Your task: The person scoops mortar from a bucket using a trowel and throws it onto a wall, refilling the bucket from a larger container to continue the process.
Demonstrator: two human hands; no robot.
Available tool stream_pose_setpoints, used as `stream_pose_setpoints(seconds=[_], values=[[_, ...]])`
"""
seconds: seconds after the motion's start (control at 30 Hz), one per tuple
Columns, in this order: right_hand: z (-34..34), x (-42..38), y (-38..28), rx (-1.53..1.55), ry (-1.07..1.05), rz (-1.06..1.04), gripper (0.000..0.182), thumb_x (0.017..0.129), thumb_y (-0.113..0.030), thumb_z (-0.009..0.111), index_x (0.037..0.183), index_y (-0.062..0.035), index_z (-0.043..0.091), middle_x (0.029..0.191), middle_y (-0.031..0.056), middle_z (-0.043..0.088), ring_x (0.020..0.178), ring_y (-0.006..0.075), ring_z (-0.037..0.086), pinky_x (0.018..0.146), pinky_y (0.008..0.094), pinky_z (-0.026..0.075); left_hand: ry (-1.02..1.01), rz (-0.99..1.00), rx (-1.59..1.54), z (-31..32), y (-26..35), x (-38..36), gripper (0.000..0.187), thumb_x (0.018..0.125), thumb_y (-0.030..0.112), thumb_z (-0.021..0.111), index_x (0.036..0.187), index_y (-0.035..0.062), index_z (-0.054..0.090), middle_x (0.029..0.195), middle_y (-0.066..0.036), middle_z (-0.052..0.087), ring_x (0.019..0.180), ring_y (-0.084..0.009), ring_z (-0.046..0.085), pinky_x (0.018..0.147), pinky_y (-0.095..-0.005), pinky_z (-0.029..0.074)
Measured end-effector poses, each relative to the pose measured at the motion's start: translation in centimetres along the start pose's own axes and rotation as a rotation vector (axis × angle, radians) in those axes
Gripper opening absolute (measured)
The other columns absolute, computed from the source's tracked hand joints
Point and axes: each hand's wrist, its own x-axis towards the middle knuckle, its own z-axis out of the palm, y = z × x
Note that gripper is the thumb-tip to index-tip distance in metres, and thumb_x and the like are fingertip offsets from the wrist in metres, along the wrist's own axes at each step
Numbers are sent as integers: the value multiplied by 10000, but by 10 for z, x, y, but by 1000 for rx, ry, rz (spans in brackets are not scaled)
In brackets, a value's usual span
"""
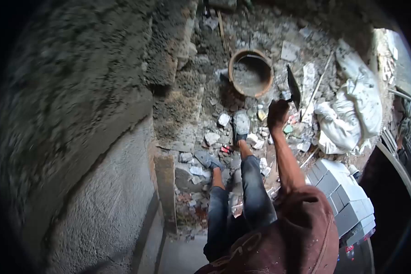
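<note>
My right hand (277, 114) is closed around the handle of a trowel (294, 87), with the arm stretched forward over the rubble. The trowel's pointed blade is seen nearly edge-on, raised to the right of a round basin (231, 75). Grey mortar (250, 76) lies inside that basin, which has a reddish-brown rim. My left hand does not show.
Broken stones and debris (211, 138) cover the ground around my shoes (241, 124). A rough plastered wall (100, 182) rises on the left. White sacks (351, 114) lie to the right, above stacked grey blocks (340, 189).
</note>
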Motion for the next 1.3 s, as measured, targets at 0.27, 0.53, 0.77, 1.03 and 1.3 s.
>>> stream_pose_setpoints(seconds=[0.27, 0.53, 0.77, 1.03, 1.3], values=[[84, -78, 57, 265, -290, 314, 228, 838, -173, 585, 934, 10, 489, 837, 280, 589, 782, 452, 575, 654, 503, 440, -1960, 122, -948, -377, 241, -200, 487, 914, 158, 490, 1349, -26, 368, 1355, -184, 428, 1201, -305, 446, 1017, -391, 339], [12, -83, 83, 469, -623, 523, 246, 853, -172, 558, 1021, -7, 484, 707, 235, 574, 670, 440, 570, 581, 456, 441, -2678, -255, -1992, -535, 729, -161, 1117, 698, 395, 772, 1438, -27, 50, 1436, -312, 199, 1340, -354, 249, 1080, -391, 249], [-104, -231, 152, 258, -747, 775, 304, 849, -246, 565, 988, 22, 528, 781, 237, 566, 710, 335, 541, 674, 404, 436, -3000, 302, -2063, -580, 918, -177, 703, 761, 334, 674, 1295, 12, 350, 1197, -202, 500, 1065, -311, 533, 904, -491, 435], [-92, -209, 117, 265, -579, 698, 321, 881, -254, 534, 1047, 21, 552, 825, 253, 600, 753, 376, 587, 680, 424, 444, -2551, -389, -1962, -641, 826, -170, 422, 727, 102, 555, 1131, 29, 459, 897, -115, 566, 709, -244, 591, 579, -401, 542], [-26, -61, 34, 61, -799, -80, 202, 885, -227, 461, 903, -49, 554, 683, 206, 598, 655, 381, 606, 576, 475, 482, -2372, -224, -2020, -544, 618, -168, 307, 756, 44, 506, 1060, 3, 512, 778, -64, 546, 630, -142, 532, 531, -278, 467]])
